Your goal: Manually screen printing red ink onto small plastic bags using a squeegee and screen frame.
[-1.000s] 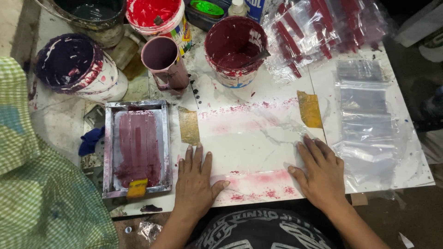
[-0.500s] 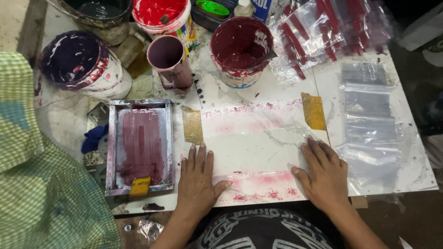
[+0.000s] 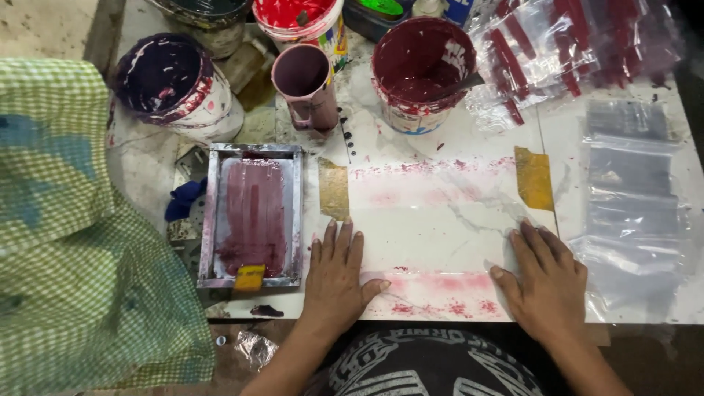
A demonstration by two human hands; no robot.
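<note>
Left hand (image 3: 336, 275) and right hand (image 3: 544, 275) flat, fingers spread, holding nothing, on pink-stained tabletop (image 3: 433, 220). Screen frame (image 3: 253, 216) just left of left hand; clear bags (image 3: 634, 213) right of right hand.

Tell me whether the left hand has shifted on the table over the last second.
No. The left hand lies flat just below the left strip of tape, beside the metal-framed screen, as before; only the camera view has shifted slightly.

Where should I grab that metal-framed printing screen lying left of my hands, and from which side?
Take the printing screen by its long metal side rails, one hand on each, coming down from above. It lies flat on the table, and wet maroon ink covers the mesh inside, so the bare rails are the clean grip. The left hand rests just beside the right rail; the near rail carries a yellow tab.
</note>
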